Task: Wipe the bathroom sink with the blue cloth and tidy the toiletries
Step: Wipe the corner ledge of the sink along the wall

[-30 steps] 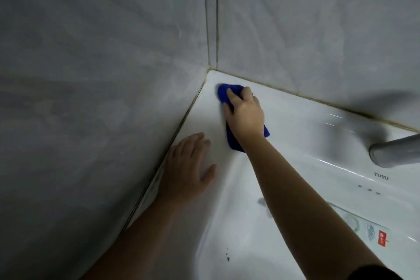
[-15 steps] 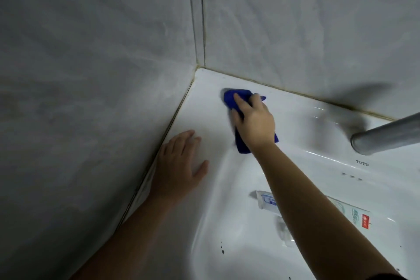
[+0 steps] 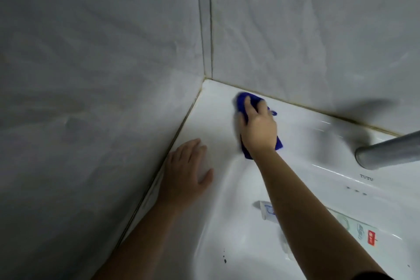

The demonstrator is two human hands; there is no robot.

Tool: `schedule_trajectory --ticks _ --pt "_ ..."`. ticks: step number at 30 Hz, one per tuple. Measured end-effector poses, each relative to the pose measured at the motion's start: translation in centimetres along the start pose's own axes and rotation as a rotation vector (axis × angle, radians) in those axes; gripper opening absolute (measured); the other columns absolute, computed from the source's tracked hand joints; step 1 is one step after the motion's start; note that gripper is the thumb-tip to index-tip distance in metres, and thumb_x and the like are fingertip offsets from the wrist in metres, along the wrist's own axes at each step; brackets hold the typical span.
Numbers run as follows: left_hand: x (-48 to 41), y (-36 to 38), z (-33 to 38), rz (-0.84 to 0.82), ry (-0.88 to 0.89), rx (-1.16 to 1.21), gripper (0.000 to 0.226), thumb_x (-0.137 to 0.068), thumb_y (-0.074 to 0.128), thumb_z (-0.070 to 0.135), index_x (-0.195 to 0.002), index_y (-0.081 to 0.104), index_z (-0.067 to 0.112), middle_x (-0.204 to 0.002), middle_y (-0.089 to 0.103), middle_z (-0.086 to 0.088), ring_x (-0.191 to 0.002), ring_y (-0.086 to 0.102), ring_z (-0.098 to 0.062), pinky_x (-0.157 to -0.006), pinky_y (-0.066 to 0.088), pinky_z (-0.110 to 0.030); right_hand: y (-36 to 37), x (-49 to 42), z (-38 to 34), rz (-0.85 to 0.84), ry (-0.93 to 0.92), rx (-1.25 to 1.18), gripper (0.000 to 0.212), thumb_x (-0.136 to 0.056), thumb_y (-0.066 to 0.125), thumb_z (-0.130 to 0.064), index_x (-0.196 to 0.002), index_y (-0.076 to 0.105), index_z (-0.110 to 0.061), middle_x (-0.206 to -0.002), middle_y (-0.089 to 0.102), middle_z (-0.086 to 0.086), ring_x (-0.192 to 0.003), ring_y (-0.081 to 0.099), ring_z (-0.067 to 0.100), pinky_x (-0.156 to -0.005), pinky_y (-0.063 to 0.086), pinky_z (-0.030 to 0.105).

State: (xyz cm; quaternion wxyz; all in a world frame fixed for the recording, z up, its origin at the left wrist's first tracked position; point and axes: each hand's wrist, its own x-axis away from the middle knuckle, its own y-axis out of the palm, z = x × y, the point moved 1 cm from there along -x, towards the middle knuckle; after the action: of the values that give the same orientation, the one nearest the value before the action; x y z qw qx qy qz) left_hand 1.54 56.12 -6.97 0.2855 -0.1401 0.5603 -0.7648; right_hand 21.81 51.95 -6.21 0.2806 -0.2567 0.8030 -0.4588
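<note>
White porcelain sink (image 3: 218, 98) sits tight in the corner of grey tiled walls (image 3: 91, 75). In its basin lies a toothpaste tube (image 3: 266, 209), its middle hidden under the right forearm, with a few dark specks (image 3: 225, 259) nearer the front. At the sink's back left corner the right hand (image 3: 259, 127) clasps the bunched blue cloth (image 3: 241, 100), fingers curled over it, pressing it to the rim. The left hand (image 3: 184, 173) rests flat and relaxed on the left edge. A metal faucet spout (image 3: 391, 152) juts in from the right.

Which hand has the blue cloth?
The right hand, holding the blue cloth near the corner. The left hand rests flat on the sink, holding nothing.
</note>
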Motion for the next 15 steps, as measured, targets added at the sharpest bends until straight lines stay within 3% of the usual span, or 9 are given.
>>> schedule_trajectory --ticks 2,5,11,12,15 --pt "0.1 -0.3 0.0 -0.001 0.008 0.011 0.051 -0.08 0.047 0.043 -0.117 0.058 0.01 -0.128 0.055 -0.012 -0.115 0.051 -0.027 -0.093 0.045 -0.043 1.6 -2.4 -3.2 -0.129 -0.196 0.02 0.045 -0.093 0.045 -0.027 -0.136 0.042 -0.014 -0.128 0.043 0.016 -0.102 0.049 0.036 -0.075 0.041 0.038" --pt "1.7 -1.8 0.3 0.082 -0.054 0.027 0.044 -0.083 0.046 0.037 -0.113 0.061 0.008 -0.124 0.057 -0.012 -0.113 0.05 -0.024 -0.093 0.042 -0.037 2.8 -2.9 -6.1 -0.203 -0.331 0.014 0.041 -0.094 0.043 -0.03 -0.132 0.046 -0.015 -0.128 0.043 0.012 -0.101 0.05 0.032 -0.072 0.04 0.036" --pt "9.1 -3.5 0.3 0.19 -0.208 0.08 0.041 -0.085 0.047 0.033 -0.115 0.06 0.008 -0.123 0.057 -0.01 -0.112 0.049 -0.019 -0.092 0.041 -0.032 1.0 4.7 -3.9 -0.27 -0.817 -0.157 0.043 -0.084 0.042 -0.034 -0.112 0.064 -0.011 -0.093 0.06 0.012 -0.076 0.06 0.031 -0.056 0.047 0.031" --pt "10.0 -3.6 0.4 0.19 -0.214 0.073 0.041 -0.085 0.047 0.032 -0.114 0.06 0.008 -0.123 0.057 -0.01 -0.113 0.048 -0.019 -0.093 0.039 -0.031 1.0 3.4 -3.5 -0.247 -0.759 -0.123 0.043 -0.084 0.043 -0.035 -0.114 0.063 -0.011 -0.094 0.06 0.014 -0.079 0.06 0.033 -0.058 0.047 0.033" --pt "11.8 -3.8 0.5 0.203 -0.212 0.036 0.039 -0.086 0.047 0.03 -0.114 0.061 0.006 -0.122 0.058 -0.011 -0.114 0.049 -0.02 -0.093 0.038 -0.031 1.8 -1.2 -4.6 -0.178 -0.282 -0.016 0.042 -0.091 0.046 -0.031 -0.129 0.051 -0.014 -0.121 0.048 0.017 -0.102 0.05 0.038 -0.075 0.043 0.04"
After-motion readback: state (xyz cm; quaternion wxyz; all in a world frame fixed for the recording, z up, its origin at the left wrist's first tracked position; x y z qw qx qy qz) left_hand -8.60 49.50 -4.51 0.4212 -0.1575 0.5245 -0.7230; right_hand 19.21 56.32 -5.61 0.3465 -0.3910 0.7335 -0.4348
